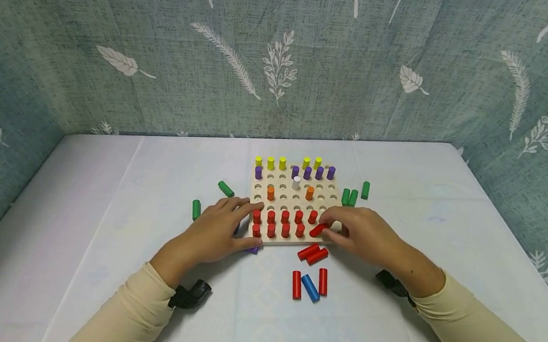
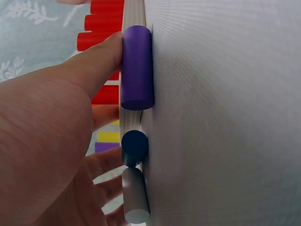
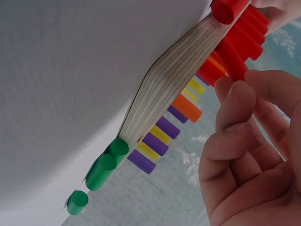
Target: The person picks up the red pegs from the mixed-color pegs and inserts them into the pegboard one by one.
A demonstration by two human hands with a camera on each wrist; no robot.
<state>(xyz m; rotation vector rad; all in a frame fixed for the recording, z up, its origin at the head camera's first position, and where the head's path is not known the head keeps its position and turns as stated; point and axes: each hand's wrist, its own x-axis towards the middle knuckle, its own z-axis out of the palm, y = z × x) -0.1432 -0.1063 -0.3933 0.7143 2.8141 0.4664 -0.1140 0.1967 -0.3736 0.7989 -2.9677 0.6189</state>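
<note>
A pale wooden pegboard (image 3: pixel 162 82) lies on the table with two front rows of upright red pegs (image 1: pixel 285 217). My right hand (image 1: pixel 366 231) pinches a tilted red peg (image 3: pixel 233 59) between thumb and fingertips, its lower end at a hole in the front row's right part. Resting against the board's left side is my left hand (image 1: pixel 217 229), fingers extended, the thumb at the front-left corner. Beside that thumb a purple peg (image 2: pixel 137 68) lies along the board's edge. A dark blue peg (image 2: pixel 135 147) and a greyish peg (image 2: pixel 136 195) lie under the left fingers.
Yellow pegs (image 1: pixel 270 163), purple pegs (image 1: pixel 307 173), a white peg (image 1: pixel 296 183) and orange pegs (image 1: pixel 270 193) stand farther back. Green pegs (image 1: pixel 365 190) lie on both sides. Loose red pegs (image 1: pixel 296 285) and a blue peg (image 1: pixel 310 288) lie in front. A leaf-patterned curtain (image 1: pixel 243 58) hangs behind.
</note>
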